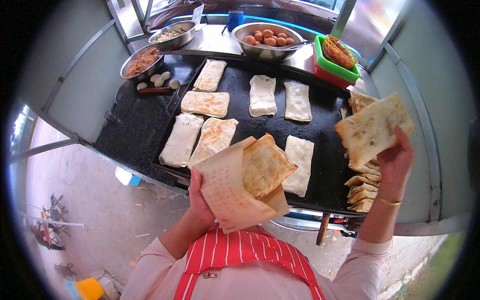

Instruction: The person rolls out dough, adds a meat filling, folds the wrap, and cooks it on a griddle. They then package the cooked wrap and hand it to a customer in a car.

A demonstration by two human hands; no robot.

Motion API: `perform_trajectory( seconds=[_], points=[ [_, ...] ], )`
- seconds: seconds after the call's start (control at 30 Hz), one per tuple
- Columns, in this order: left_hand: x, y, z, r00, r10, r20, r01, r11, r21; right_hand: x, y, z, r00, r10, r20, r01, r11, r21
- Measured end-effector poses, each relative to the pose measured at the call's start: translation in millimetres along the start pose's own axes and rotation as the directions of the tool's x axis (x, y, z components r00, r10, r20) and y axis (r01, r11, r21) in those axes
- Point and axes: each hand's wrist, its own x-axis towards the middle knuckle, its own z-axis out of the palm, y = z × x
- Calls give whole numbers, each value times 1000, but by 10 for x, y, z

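My left hand (200,198) grips a brown paper bag (225,187) that bears red writing. A browned stuffed flatbread (266,165) sticks out of the bag's mouth. On the right, my right hand (397,161) holds up another browned flatbread (375,125) by its near edge. It hangs over a row of folded cooked flatbreads (362,191) along the griddle's right side and hides part of them. Below both hands lies a black flat griddle (258,131). Pale flatbreads (298,165) and partly browned ones (205,104) rest on it.
At the back stand a steel bowl of brown eggs (268,39), a blue cup (235,19) and stacked green and red baskets (335,60). Bowls of filling (142,63), dough balls (160,80) and a rolling pin (154,91) are at left. Metal-framed panels (416,112) enclose the sides.
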Motion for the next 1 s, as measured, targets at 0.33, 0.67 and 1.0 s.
perform_trajectory(
  seconds=[0.33,0.67,1.0],
  points=[
    [32,58,-115,978,-84,188,112,984,-140,-1162,972,1154,994,30,106,-18,994,-111],
    [-101,243,-274,934,-168,315,251,937,-243,-1709,1376,1319,974,-118,192,202,839,-506],
    [26,451,198,777,-608,164,577,791,201,-2145,1441,505,919,366,149,-351,929,-120]
  ],
)
